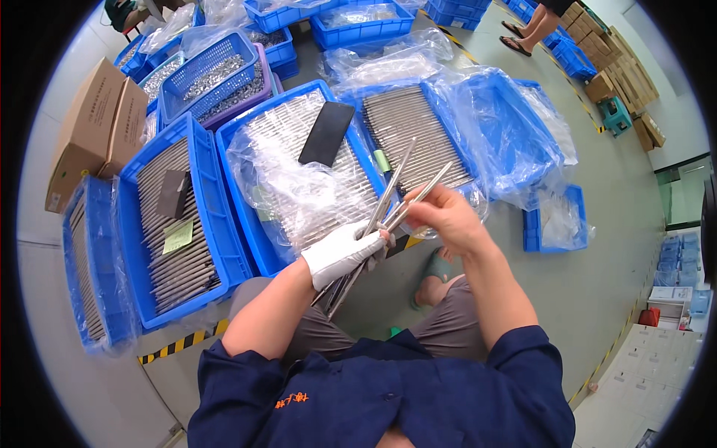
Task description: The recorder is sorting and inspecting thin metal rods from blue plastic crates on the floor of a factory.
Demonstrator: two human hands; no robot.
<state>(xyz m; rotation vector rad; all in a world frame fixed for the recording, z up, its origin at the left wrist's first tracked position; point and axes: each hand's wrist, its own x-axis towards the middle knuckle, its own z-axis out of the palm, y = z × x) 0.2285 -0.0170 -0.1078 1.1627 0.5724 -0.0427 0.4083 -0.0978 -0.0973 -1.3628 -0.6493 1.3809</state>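
My left hand point(345, 250), in a white glove, grips a bundle of long thin metal rods point(386, 198) that fan out above and below the fist. My bare right hand point(446, 214) pinches one of those rods near its middle, just right of the gloved hand. Both hands hover over my lap, in front of a blue crate point(246, 201) lined with clear plastic and filled with rows of the same rods. A flat black block point(326, 133) lies on top of that crate's rods.
More blue crates of rods stand at the left point(205, 216) and behind point(418, 123), some under plastic sheets. Cardboard boxes point(93, 131) sit far left. A small blue bin point(556, 220) rests on the floor at right. Another person's legs point(532, 30) show top right.
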